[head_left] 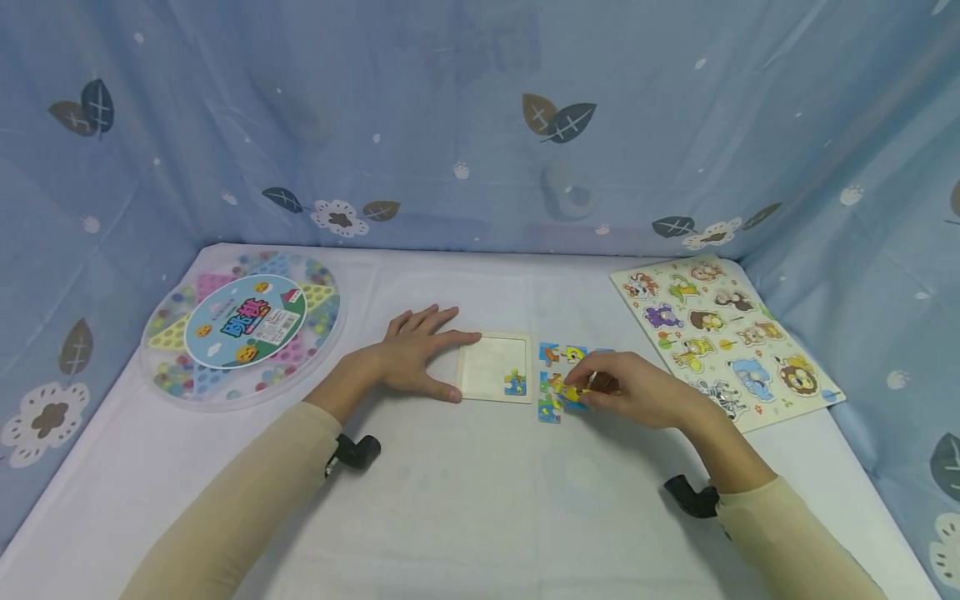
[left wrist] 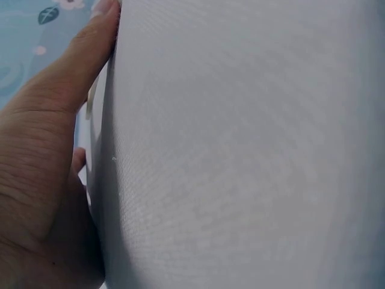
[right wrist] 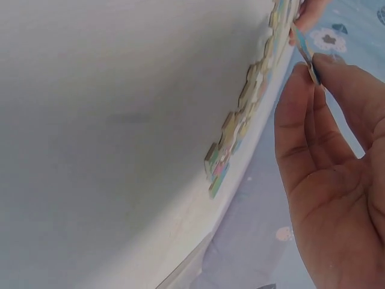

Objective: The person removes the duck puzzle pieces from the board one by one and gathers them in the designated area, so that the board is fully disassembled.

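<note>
A small square puzzle tray [head_left: 480, 367] with a pale wooden rim lies mid-table; one blue, green and yellow piece [head_left: 515, 383] sits in its lower right corner. My left hand [head_left: 417, 354] lies with fingers spread at the tray's left side, thumb and index finger touching the edge. Just right of the tray, loose jigsaw pieces [head_left: 550, 408] lie in rows. Over them my right hand [head_left: 637, 387] pinches a puzzle piece [right wrist: 305, 53] between thumb and fingertips, seen edge-on and raised off the table in the right wrist view. Part of the pieces is hidden behind that hand.
At the left stands a round clear-lidded game box [head_left: 161, 379] with coloured beads and a star pattern. An animal picture board [head_left: 720, 333] lies tilted at the right. A patterned blue curtain [head_left: 465, 125] hangs behind the white-covered table [head_left: 450, 517].
</note>
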`<state>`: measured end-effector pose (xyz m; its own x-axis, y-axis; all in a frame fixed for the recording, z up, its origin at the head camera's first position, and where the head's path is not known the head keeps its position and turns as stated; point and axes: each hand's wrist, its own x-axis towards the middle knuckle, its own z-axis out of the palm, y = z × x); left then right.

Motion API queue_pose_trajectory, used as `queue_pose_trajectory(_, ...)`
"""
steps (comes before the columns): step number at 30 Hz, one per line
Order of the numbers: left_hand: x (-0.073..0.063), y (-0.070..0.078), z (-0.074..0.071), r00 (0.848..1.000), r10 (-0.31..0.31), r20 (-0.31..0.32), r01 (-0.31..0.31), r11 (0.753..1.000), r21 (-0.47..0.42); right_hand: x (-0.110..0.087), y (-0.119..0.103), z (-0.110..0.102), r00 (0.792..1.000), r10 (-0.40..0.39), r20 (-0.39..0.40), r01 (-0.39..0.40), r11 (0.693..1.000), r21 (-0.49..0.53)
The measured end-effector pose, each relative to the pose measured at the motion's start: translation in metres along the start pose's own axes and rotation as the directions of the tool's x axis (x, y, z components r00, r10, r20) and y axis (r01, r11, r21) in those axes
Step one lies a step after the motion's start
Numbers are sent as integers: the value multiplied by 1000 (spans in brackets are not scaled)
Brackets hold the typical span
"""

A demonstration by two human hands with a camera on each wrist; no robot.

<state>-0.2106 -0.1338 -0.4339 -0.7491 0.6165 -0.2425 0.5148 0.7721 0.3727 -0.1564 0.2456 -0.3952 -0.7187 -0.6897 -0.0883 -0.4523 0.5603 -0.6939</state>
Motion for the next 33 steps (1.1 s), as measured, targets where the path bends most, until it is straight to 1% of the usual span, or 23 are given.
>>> queue_pose_trajectory(7, -1, -1, -1, 1000, -2, -2, 2, 1000, 0, -7, 2, 1, 999, 35, 40, -35, 999, 8)
queue_pose_trajectory(12, -1, -1, -1, 1000, 4, -12, -4, 1000, -5, -9, 4, 3, 997, 52, 54, -53, 998, 17)
queue_pose_trajectory(18, 0, -1, 0, 1000, -3, 5, 3, 1000, 0, -11, 7, 7, 996, 58, 66, -59, 998, 24)
queue_pose_trajectory(21, 0, -1, 1, 1000, 0, 5, 0, 1000, 0, -11, 9, 9, 996, 56, 65, -58, 998, 21)
queue_pose_trajectory(28, 1, -2, 1, 1000, 0, 0, 0, 1000, 14, -9, 11, 11, 999, 17, 44, -17, 1000, -5)
queue_pose_trajectory(33, 1, -3, 2, 1000, -6, 0, 6, 1000, 15, -7, 11, 12, 999, 20, 36, -20, 1000, -11)
